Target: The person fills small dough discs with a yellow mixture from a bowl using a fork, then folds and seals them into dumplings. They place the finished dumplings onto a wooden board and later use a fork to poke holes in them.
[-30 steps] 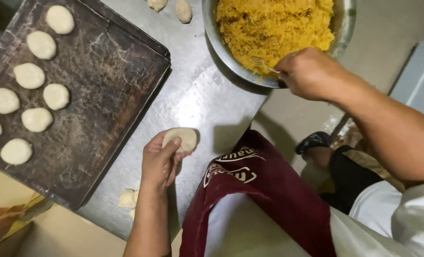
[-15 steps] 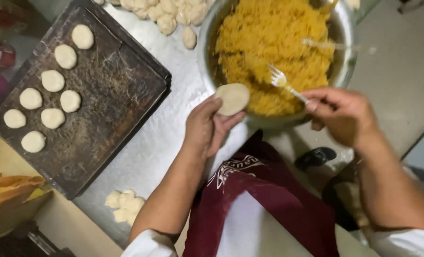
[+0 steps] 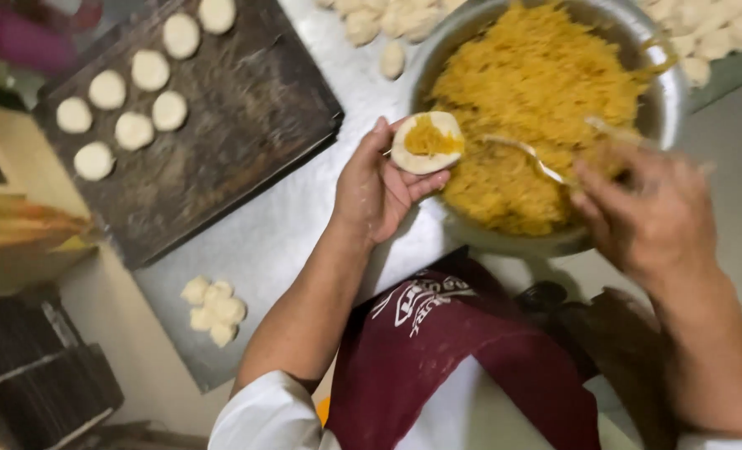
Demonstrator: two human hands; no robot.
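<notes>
My left hand [image 3: 375, 187] cups a flattened round of white dough [image 3: 426, 142] with a lump of yellow shredded filling on top, held at the rim of the metal bowl [image 3: 669, 83]. My right hand [image 3: 650, 212] grips a fork [image 3: 525, 154] whose tines point toward the dough, over the bowl. The bowl is heaped with yellow shredded filling [image 3: 537, 92].
A dark baking tray [image 3: 246, 108] at the upper left carries several filled dough rounds [image 3: 133, 129]. Loose dough pieces lie in a small cluster [image 3: 212, 304] at the steel table's front edge and in a pile [image 3: 379, 21] behind the bowl. A maroon apron [image 3: 446, 350] hangs below.
The fork has put yellow filling onto the dough in my left hand, which was bare before. My right hand has drawn back to the right over the bowl.
</notes>
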